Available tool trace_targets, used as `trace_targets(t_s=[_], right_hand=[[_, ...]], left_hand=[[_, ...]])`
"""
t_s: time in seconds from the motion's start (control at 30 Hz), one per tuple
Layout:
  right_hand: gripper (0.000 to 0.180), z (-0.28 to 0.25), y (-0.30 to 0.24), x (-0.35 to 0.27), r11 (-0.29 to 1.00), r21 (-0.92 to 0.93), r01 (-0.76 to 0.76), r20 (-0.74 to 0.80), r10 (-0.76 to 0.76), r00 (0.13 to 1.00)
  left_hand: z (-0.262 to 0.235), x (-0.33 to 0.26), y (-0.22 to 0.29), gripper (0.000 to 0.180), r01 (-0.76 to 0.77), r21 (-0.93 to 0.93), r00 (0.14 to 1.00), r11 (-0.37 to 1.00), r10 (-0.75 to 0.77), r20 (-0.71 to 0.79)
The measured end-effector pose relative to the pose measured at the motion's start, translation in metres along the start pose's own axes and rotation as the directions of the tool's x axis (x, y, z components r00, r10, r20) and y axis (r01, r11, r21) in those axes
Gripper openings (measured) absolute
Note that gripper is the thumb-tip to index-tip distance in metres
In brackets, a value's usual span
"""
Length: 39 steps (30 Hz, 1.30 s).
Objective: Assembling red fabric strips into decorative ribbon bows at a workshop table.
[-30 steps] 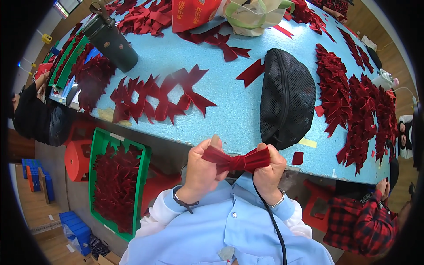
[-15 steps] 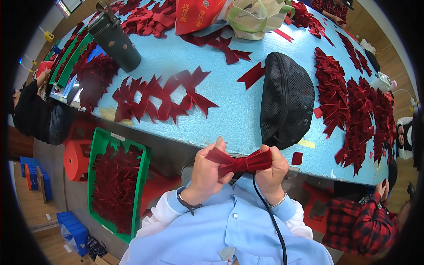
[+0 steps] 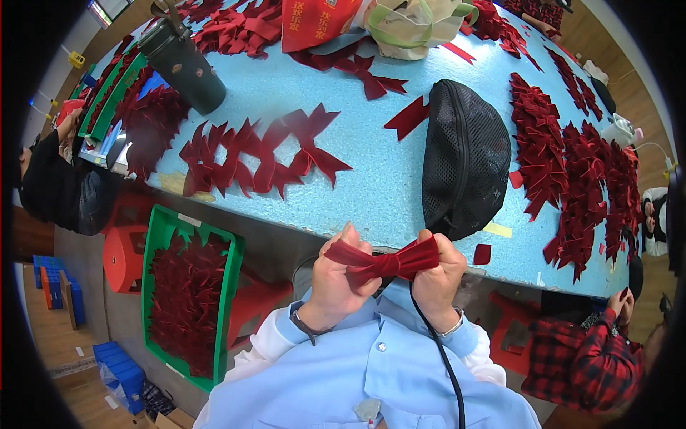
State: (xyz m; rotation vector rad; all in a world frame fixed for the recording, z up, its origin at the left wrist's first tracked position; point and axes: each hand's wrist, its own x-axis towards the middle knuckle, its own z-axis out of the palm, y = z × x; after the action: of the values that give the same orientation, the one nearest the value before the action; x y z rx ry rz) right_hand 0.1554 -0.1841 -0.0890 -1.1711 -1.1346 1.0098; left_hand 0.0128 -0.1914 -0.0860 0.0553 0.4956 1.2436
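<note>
A dark red velvet bow (image 3: pixel 384 265) with a knot at its middle is stretched between my two hands, just off the table's near edge. My left hand (image 3: pixel 339 280) pinches its left end, thumb up and fingers curled. Its right end is gripped by my right hand (image 3: pixel 441 275), with the fingers curled behind and partly hidden. Beyond my hands, a row of red ribbon bows (image 3: pixel 261 154) lies overlapped on the blue table (image 3: pixel 336 204). Past my right hand rests a black mesh zip pouch (image 3: pixel 466 161).
A dark tumbler (image 3: pixel 187 71) stands at the far left, with a red bag (image 3: pixel 318 25) and a cream bag (image 3: pixel 414 28) behind. Heaps of bows (image 3: pixel 536 139) cover the right side. A green crate (image 3: pixel 232 300) of bows sits low left. Another person (image 3: pixel 586 357) sits at right.
Both hands keep hold of the bow. My left hand has shifted slightly, and the bow's left end now sits a little higher and further left.
</note>
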Motion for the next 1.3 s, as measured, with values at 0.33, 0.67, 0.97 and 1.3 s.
trace_targets(t_s=[0.33, 0.67, 0.97, 1.3], right_hand=[[0.011, -0.018, -0.014, 0.008, 0.938, -0.273, 0.214, 0.115, -0.189, 0.975], [0.013, -0.026, -0.027, 0.008, 0.653, -0.466, 0.598, 0.271, -0.538, 0.798], [0.004, -0.014, -0.024, -0.004, 0.796, -0.349, 0.495, 0.125, -0.484, 0.866], [0.03, -0.014, -0.002, -0.007, 0.948, -0.192, 0.255, 0.117, -0.235, 0.965]], left_hand=[[0.013, -0.001, -0.004, 0.032, -0.041, 0.288, 0.999, 0.957, 0.036, 0.025], [0.005, -0.005, 0.002, 0.023, -0.43, 0.828, 0.887, 0.36, 0.34, 0.312], [0.028, -0.018, -0.007, 0.019, -0.274, 0.85, 0.942, 0.45, 0.302, 0.144], [0.015, -0.009, -0.018, 0.039, -0.227, 0.415, 0.972, 0.881, 0.231, 0.041]])
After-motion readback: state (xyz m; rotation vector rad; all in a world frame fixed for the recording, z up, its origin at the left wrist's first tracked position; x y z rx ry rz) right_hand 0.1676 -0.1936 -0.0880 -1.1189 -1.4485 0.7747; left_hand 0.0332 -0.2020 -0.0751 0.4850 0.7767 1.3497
